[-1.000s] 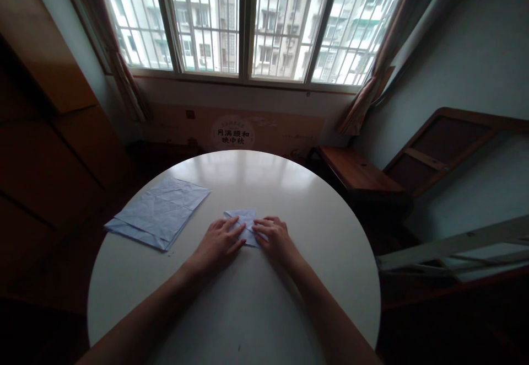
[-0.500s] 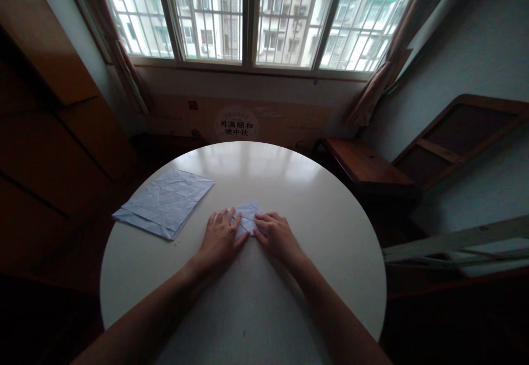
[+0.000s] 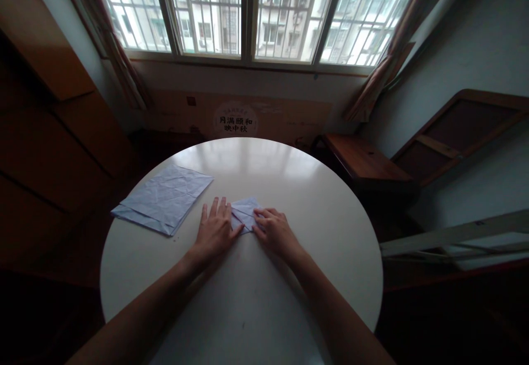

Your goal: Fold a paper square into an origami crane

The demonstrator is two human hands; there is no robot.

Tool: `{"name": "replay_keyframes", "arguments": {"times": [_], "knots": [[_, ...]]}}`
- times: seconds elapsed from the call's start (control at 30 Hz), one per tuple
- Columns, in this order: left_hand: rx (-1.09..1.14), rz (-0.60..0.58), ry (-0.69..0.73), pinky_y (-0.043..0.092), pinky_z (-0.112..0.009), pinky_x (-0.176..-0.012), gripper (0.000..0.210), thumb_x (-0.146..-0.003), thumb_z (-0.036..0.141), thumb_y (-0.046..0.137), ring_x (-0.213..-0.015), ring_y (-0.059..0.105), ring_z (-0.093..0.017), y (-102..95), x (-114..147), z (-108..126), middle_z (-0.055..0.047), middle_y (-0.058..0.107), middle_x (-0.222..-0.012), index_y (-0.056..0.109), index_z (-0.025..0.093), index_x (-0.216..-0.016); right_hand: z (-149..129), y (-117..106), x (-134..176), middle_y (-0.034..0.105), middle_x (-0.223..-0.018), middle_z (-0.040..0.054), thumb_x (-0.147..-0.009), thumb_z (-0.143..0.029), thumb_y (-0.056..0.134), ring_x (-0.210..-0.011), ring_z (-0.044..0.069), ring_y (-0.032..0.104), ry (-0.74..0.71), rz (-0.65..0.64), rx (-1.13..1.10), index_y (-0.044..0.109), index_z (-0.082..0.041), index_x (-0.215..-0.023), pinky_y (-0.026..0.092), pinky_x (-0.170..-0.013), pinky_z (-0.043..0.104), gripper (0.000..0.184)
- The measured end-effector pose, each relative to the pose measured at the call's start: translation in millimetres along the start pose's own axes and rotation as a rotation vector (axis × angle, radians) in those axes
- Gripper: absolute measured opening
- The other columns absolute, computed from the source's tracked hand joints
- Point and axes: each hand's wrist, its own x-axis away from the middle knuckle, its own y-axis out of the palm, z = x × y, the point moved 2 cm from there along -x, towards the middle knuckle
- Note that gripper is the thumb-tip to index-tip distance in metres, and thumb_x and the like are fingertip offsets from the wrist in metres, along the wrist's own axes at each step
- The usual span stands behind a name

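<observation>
Folded paper (image 3: 245, 208) lay on the tabletop (image 3: 248, 293) | left hand (image 3: 215, 230) lay spread at its left edge, grip open | right hand (image 3: 273, 231) touched its right side, grip state could not be told

This looks like a room in a home, most likely a flat: gathered curtains (image 3: 367, 95) flank a barred window (image 3: 247, 17) facing apartment buildings (image 3: 275, 34). A round white table (image 3: 243, 282) shares the space with wooden cupboards (image 3: 49, 144), perhaps wardrobes, though that side is dim.
</observation>
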Motion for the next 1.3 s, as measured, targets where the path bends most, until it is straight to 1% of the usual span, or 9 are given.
{"name": "replay_keyframes", "arguments": {"times": [0.13, 0.2, 0.27, 0.4, 0.53, 0.87, 1.03, 1.2, 1.3], "knots": [[0.084, 0.06, 0.246, 0.016, -0.051, -0.114, 0.063, -0.09, 0.044, 0.043, -0.142, 0.019, -0.03, 5.2, -0.1, 7.0, -0.018, 0.03, -0.15, 0.035, 0.007, -0.141, 5.3, 4.9, -1.9, 0.059, -0.129, 0.0076, -0.09, -0.025, 0.051, -0.122, 0.021, 0.048, -0.053, -0.012, -0.023, 0.067, -0.02, -0.11, 0.035, -0.101, 0.038, 0.026], [0.132, 0.029, 0.371, 0.017, -0.048, -0.115, 0.061, -0.092, 0.044, 0.041, -0.141, 0.022, -0.027, 12.0, 0.7, 10.4, -0.016, 0.031, -0.15, 0.034, 0.009, -0.142, 7.3, 8.6, -2.5, 0.056, -0.133, 0.0083, -0.091, -0.023, 0.047, -0.125, 0.02, 0.046, -0.066, -0.014, -0.031, 0.062, -0.019, -0.12, 0.033, -0.104, 0.037, 0.032], [0.158, -0.016, 0.408, 0.019, -0.048, -0.114, 0.062, -0.093, 0.047, 0.038, -0.14, 0.027, -0.027, 19.5, 1.2, 11.2, -0.017, 0.034, -0.148, 0.033, 0.01, -0.142, 7.4, 12.6, -2.1, 0.05, -0.139, 0.0098, -0.092, -0.026, 0.045, -0.131, 0.021, 0.041, -0.068, -0.037, -0.015, 0.052, -0.017, -0.131, 0.03, -0.108, 0.038, 0.041], [0.171, -0.095, 0.363, 0.017, -0.056, -0.112, 0.066, -0.091, 0.055, 0.038, -0.138, 0.03, -0.029, 27.4, 0.1, 6.6, -0.019, 0.032, -0.148, 0.033, 0.014, -0.143, 3.4, 17.6, 1.7, 0.031, -0.149, 0.0136, -0.095, -0.036, 0.039, -0.14, 0.025, 0.026, -0.049, -0.146, 0.054, 0.034, -0.01, -0.143, 0.022, -0.113, 0.043, 0.055], [0.201, -0.139, 0.334, 0.013, -0.058, -0.112, 0.073, -0.087, 0.062, 0.04, -0.139, 0.028, -0.029, 23.8, -1.5, 1.8, -0.019, 0.029, -0.15, 0.033, 0.018, -0.144, 0.5, 15.0, 4.7, 0.024, -0.152, 0.0142, -0.096, -0.044, 0.031, -0.142, 0.027, 0.02, -0.019, -0.216, 0.087, 0.028, -0.009, -0.145, 0.018, -0.114, 0.049, 0.06], [0.176, -0.145, 0.23, 0.015, -0.058, -0.111, 0.071, -0.085, 0.067, 0.038, -0.137, 0.032, -0.031, 13.5, -5.3, -4.7, -0.016, 0.035, -0.148, 0.042, 0.02, -0.138, 8.2, 3.6, 6.2, 0.025, -0.152, 0.0118, -0.092, -0.051, 0.037, -0.141, 0.033, 0.017, 0.045, -0.276, 0.104, 0.028, -0.015, -0.146, 0.012, -0.112, 0.057, 0.065], [0.149, -0.135, 0.138, 0.019, -0.058, -0.11, 0.067, -0.086, 0.063, 0.041, -0.137, 0.031, -0.032, 9.7, -7.4, -18.0, -0.015, 0.035, -0.148, 0.044, 0.021, -0.137, 15.3, -5.5, 6.3, 0.029, -0.151, 0.0103, -0.091, -0.047, 0.043, -0.141, 0.035, 0.016, 0.108, -0.255, 0.11, 0.034, -0.017, -0.144, 0.01, -0.112, 0.058, 0.061], [0.156, -0.087, 0.099, 0.019, -0.062, -0.108, 0.061, -0.087, 0.059, 0.043, -0.135, 0.034, -0.033, 11.2, -7.7, -24.1, -0.016, 0.039, -0.146, 0.047, 0.021, -0.135, 20.9, -14.5, 6.6, 0.034, -0.149, 0.0096, -0.089, -0.04, 0.048, -0.14, 0.038, 0.017, 0.189, -0.234, 0.119, 0.044, -0.018, -0.138, 0.012, -0.11, 0.06, 0.054], [0.154, -0.022, 0.107, 0.013, -0.062, -0.11, 0.058, -0.088, 0.055, 0.043, -0.136, 0.033, -0.033, 13.6, -8.4, -20.5, -0.017, 0.042, -0.144, 0.049, 0.019, -0.133, 21.8, -15.2, 7.5, 0.034, -0.15, 0.0098, -0.089, -0.04, 0.049, -0.14, 0.038, 0.018, 0.195, -0.221, 0.115, 0.046, -0.019, -0.136, 0.015, -0.11, 0.06, 0.052]]}}
